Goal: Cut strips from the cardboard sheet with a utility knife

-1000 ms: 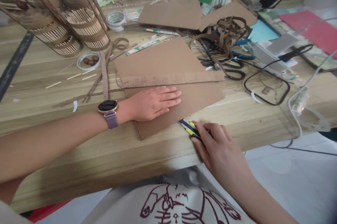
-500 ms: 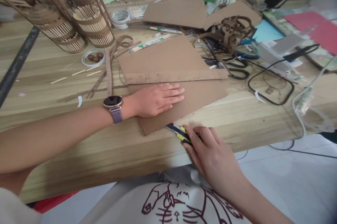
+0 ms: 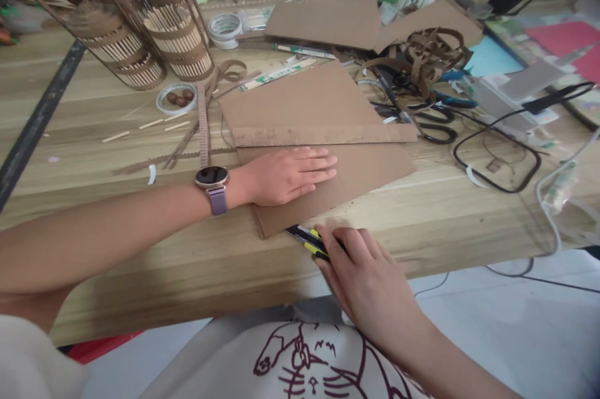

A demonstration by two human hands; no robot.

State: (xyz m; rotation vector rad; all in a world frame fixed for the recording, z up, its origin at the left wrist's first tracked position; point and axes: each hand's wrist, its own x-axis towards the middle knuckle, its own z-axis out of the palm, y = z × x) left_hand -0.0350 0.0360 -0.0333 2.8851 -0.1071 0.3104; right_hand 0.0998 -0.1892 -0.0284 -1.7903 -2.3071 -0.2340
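Observation:
My left hand (image 3: 288, 177) lies flat on a brown cardboard sheet (image 3: 370, 167), fingers stretched out to the right and holding nothing. A watch (image 3: 212, 177) with a purple strap is on that wrist. Across the sheet's middle runs a narrow cardboard strip (image 3: 323, 135), and more cardboard (image 3: 300, 99) extends behind it. Closer to the table's front edge, my right hand (image 3: 365, 274) is wrapped around a black and yellow utility knife (image 3: 309, 241). The knife's blade points left, near the front edge of the cardboard; I cannot tell whether it touches.
Bamboo-stick towers (image 3: 178, 42) stand back left, with a tape roll (image 3: 175, 99) holding brown balls before them. Scissors (image 3: 435, 124), curled cardboard strips (image 3: 431, 61) and a black cable (image 3: 497, 183) lie right. Other cardboard pieces (image 3: 328, 20) are behind on the wooden table (image 3: 187, 274).
My right hand has moved slightly left with the utility knife, bringing it nearer the cardboard's front left corner. The left hand stays flat on the cardboard. The whole view has shifted a little.

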